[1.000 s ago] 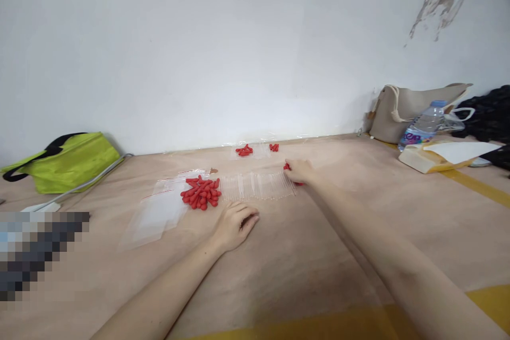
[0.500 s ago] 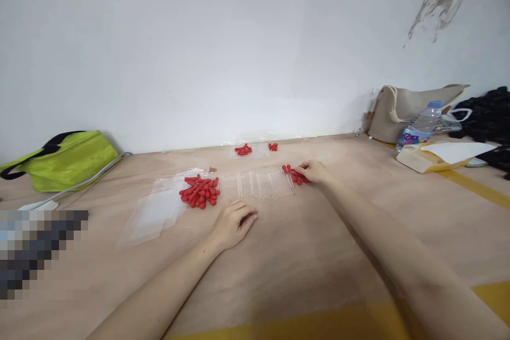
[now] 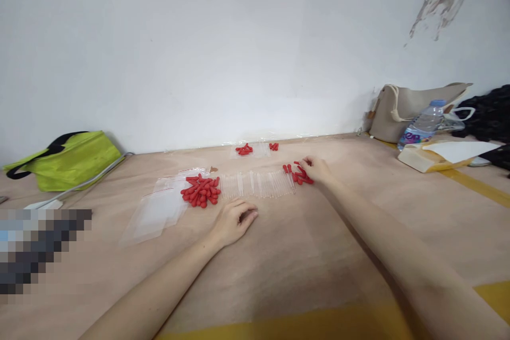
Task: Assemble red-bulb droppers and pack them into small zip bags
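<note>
A row of thin clear tubes (image 3: 263,185) lies side by side in front of me, like dropper pipettes. A large pile of red rubber bulbs (image 3: 201,191) sits at the row's left end, and a smaller group of red bulbs (image 3: 299,176) lies at its right end. My right hand (image 3: 316,170) is over that smaller group, fingertips pinched on one red bulb (image 3: 296,162) whose narrow end sticks out to the left. Just below the tubes, my left hand (image 3: 235,220) rests on the table, loosely curled with thumb and fingers apart, and I see nothing in it.
Flat clear zip bags (image 3: 157,207) overlap left of the large pile. Near the wall lies another clear bag (image 3: 261,150) with red bulbs on and beside it. A lime-green bag (image 3: 75,162) stands left; a beige bag (image 3: 392,117), water bottle (image 3: 424,125) and tissue pack (image 3: 434,158) stand right.
My right hand has lifted slightly off the small group, and a red bulb's end now shows at its fingertips. My left hand stays in place.
</note>
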`<control>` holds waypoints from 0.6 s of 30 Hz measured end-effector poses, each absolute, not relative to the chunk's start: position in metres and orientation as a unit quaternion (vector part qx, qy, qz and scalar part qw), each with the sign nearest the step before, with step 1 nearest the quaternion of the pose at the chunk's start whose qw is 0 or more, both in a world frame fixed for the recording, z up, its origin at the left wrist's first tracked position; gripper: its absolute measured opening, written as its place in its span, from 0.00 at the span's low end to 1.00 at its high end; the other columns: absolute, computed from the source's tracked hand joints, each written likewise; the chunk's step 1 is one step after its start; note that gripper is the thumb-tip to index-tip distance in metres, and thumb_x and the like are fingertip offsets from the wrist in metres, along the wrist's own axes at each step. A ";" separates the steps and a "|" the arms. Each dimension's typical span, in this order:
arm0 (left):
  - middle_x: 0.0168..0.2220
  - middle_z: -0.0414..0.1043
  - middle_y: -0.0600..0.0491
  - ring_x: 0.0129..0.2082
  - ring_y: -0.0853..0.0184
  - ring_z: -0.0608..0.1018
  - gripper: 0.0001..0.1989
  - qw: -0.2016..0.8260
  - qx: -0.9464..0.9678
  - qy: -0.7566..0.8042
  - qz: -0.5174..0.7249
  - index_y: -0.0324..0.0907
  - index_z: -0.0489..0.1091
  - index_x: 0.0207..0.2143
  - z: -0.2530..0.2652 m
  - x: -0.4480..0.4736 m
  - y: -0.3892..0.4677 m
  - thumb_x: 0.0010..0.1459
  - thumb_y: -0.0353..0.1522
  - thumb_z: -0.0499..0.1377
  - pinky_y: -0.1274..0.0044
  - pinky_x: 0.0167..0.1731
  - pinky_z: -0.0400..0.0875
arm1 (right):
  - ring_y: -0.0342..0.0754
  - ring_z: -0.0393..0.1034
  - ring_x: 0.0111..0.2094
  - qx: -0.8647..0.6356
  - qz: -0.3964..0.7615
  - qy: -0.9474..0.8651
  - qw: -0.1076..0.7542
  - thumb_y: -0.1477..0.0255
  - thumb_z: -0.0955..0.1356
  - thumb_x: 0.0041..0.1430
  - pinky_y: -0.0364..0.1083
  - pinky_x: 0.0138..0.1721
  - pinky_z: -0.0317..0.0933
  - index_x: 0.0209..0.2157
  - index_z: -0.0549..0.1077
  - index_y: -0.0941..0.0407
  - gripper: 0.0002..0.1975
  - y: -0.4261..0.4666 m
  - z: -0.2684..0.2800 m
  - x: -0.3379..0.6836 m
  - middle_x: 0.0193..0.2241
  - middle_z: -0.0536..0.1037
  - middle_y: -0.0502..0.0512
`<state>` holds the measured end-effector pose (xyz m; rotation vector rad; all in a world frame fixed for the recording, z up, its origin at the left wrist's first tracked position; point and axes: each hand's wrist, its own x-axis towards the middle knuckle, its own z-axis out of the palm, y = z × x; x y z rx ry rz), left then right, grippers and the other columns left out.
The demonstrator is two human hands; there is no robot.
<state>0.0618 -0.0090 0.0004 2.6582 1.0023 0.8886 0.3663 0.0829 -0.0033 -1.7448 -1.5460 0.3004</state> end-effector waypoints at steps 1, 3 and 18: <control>0.31 0.71 0.53 0.30 0.68 0.72 0.08 0.080 0.886 0.346 0.300 0.41 0.70 0.35 0.002 0.061 -0.007 0.57 0.32 0.53 0.76 0.33 0.65 | 0.43 0.67 0.25 -0.682 0.122 -0.601 0.399 0.66 0.62 0.53 0.40 0.25 0.55 0.27 0.72 0.57 0.11 0.084 -0.005 0.367 0.24 0.75 0.53; 0.31 0.70 0.53 0.31 0.68 0.71 0.07 0.064 0.874 0.372 0.307 0.41 0.70 0.33 0.007 0.059 -0.001 0.56 0.32 0.53 0.76 0.33 0.65 | 0.42 0.67 0.24 -0.674 0.136 -0.590 0.423 0.66 0.61 0.54 0.40 0.24 0.56 0.29 0.71 0.58 0.12 0.087 -0.007 0.368 0.25 0.75 0.53; 0.33 0.71 0.43 0.40 0.53 0.71 0.14 -0.019 0.735 0.653 0.182 0.39 0.70 0.23 0.021 0.107 0.082 0.45 0.43 0.58 0.69 0.36 0.63 | 0.43 0.63 0.23 -0.545 0.104 -0.664 0.501 0.63 0.61 0.54 0.42 0.26 0.57 0.30 0.71 0.58 0.13 0.029 -0.019 0.317 0.25 0.73 0.54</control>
